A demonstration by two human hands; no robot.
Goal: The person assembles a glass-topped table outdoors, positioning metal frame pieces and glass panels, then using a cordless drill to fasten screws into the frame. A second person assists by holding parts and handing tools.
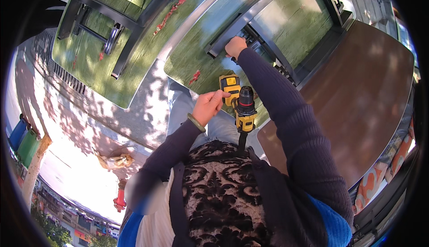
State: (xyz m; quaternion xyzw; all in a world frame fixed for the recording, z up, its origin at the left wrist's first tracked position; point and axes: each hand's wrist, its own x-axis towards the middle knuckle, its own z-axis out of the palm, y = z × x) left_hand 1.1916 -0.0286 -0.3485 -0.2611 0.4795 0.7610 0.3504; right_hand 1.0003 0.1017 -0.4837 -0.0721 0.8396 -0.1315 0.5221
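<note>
My left hand (208,107), with a green bangle at the wrist, is closed beside a yellow and black cordless drill (245,121). Its foremost fingertip reaches the drill's battery (230,85); whatever the curled fingers hold is hidden. The drill lies at the near edge of a green panel (190,59), its chuck up in view. Stretched farther out, my right hand (236,47) is closed against a black metal leg frame (254,14) fixed on that panel. I cannot make out what is in its fingers.
At the left lies a second green panel (96,75) with black metal legs and a small wheel (113,39). A brown tabletop (357,99) takes up the right side. A floor drain grate (67,78), a red hydrant-like object (119,197) and blue and green bins (27,148) are leftward.
</note>
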